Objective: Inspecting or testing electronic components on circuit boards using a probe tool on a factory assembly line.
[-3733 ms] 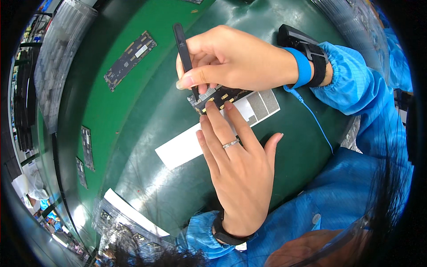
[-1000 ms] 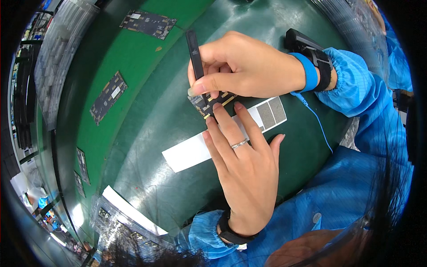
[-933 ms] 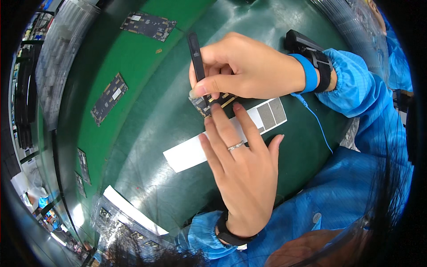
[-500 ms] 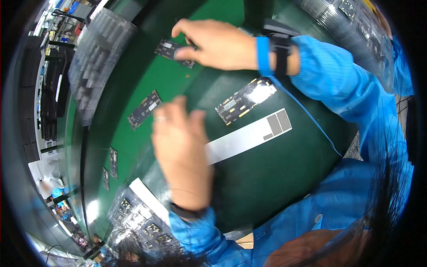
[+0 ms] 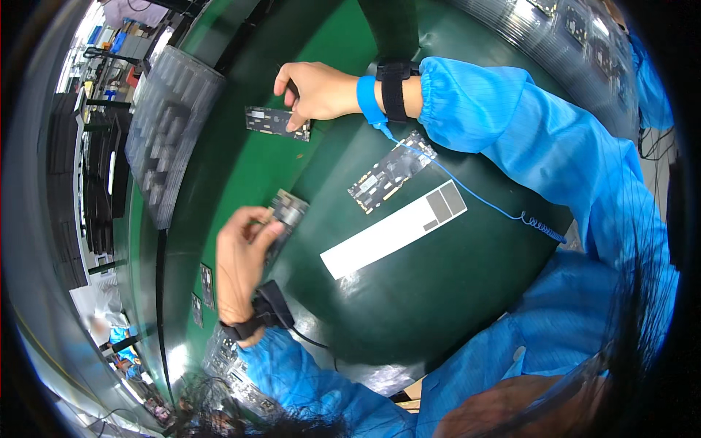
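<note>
Green mat [image 5: 241, 157]: hands [image 5: 241, 263] parted, boards [image 5: 277, 122] swapped.

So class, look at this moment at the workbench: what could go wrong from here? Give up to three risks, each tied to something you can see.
1. The left hand grips a small circuit board by one end only; it might slip.
2. The blue coiled cord from the right wrist trails across the loose board and could drag it.
3. The right hand presses on a dark board while holding a dark tool; it may scratch it.
</note>
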### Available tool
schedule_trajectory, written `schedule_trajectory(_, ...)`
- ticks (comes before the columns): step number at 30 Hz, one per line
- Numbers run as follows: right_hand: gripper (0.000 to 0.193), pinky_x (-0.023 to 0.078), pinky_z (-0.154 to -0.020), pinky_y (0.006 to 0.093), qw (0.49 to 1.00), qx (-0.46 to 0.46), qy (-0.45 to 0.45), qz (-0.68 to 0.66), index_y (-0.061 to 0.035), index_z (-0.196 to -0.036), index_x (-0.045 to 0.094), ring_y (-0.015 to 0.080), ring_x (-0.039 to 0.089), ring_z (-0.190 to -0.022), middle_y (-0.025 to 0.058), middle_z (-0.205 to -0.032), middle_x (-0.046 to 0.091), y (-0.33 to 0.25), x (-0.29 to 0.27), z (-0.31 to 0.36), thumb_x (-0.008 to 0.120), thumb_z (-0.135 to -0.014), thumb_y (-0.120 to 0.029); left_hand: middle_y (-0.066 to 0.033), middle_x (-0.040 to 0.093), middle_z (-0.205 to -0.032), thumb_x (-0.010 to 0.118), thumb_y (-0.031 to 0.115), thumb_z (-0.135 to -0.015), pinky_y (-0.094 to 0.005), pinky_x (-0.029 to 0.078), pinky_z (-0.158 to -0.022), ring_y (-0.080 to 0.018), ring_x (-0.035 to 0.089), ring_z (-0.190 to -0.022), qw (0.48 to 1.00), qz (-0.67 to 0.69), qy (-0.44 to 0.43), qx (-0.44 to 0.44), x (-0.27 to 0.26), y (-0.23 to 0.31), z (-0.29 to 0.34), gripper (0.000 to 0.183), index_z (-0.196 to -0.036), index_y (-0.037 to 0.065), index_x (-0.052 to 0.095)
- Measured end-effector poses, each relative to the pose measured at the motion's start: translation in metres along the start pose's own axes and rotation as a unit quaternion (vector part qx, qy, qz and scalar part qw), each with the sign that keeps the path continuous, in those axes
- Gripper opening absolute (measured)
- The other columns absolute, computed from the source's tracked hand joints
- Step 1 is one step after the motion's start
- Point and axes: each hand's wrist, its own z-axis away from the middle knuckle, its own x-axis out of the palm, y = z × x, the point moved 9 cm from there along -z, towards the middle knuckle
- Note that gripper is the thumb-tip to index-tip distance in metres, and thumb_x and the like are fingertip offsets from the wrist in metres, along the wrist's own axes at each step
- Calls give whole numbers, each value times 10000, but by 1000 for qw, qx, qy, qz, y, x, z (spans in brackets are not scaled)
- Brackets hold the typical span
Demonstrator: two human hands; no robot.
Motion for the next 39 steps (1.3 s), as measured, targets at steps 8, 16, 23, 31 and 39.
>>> schedule_trajectory(8,446,567,-793,292,982,-77,-46,-166,14,-1218,607,135,645,-932,65,-1046,679,-31,-33,51,823,-827,22,-154,649,-1230,842,190,-844,-447,494,-956,-351,635,-1122,922,-161,121,330,110,132,30,452,-1246,63,677)
schedule_trajectory(16,408,508,-885,246,969,-79,-2,-235,-8,-1198,644,91,628,-965,44,-1058,696,-42,-94,113,862,-857,-55,-259,628,-1284,786,213,-933,-518,533,-938,-437,659,-1097,879,-267,321,229,26,90,-64,436,-1284,-15,664)
schedule_trajectory(23,265,517,-845,292,950,-70,-248,-177,4,-1123,627,116,611,-917,25,-979,653,-18,-62,133,757,-896,47,-189,583,-1357,768,56,-895,-461,497,-1060,-379,601,-1232,960,-198,96,174,54,63,31,498,-1369,6,626)
schedule_trajectory(31,230,517,-832,410,952,-218,-198,86,3,-1105,637,294,635,-909,104,-954,649,-31,-44,118,716,-891,26,-194,535,-1440,751,11,-899,-511,489,-1072,-432,568,-1280,940,-173,106,275,116,129,40,503,-1383,46,619)
schedule_trajectory(39,320,536,-858,421,955,-280,-54,86,-14,-1142,651,306,673,-975,119,-1022,685,-56,-63,131,801,-866,-73,-187,690,-930,725,133,-973,-450,558,-700,-370,707,-821,946,-172,193,196,123,125,30,293,-1225,0,653)
